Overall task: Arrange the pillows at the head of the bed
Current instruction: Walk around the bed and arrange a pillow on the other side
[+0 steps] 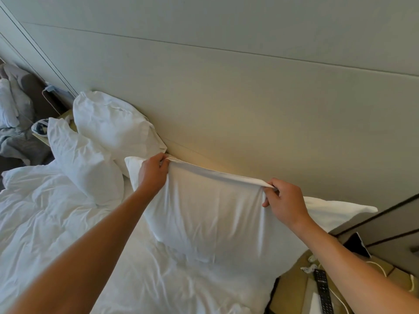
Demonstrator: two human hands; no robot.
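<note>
A white pillow (pixel 210 211) stands upright against the padded headboard (pixel 226 98). My left hand (pixel 153 173) pinches its top left corner and my right hand (pixel 285 202) pinches its top edge further right, pulling the cloth taut between them. Behind it lies another white pillow (pixel 335 211), mostly hidden, reaching to the right. Two more white pillows lean at the far left: one (pixel 113 123) against the headboard, one (pixel 84 162) in front of it on the bed.
A crumpled white duvet (pixel 56 223) covers the bed. A bedside table (pixel 292 291) at the lower right carries a black remote (pixel 323 288), white cables and a dark tablet (pixel 357 244). Clothes (pixel 13 123) are piled beyond the bed at the far left.
</note>
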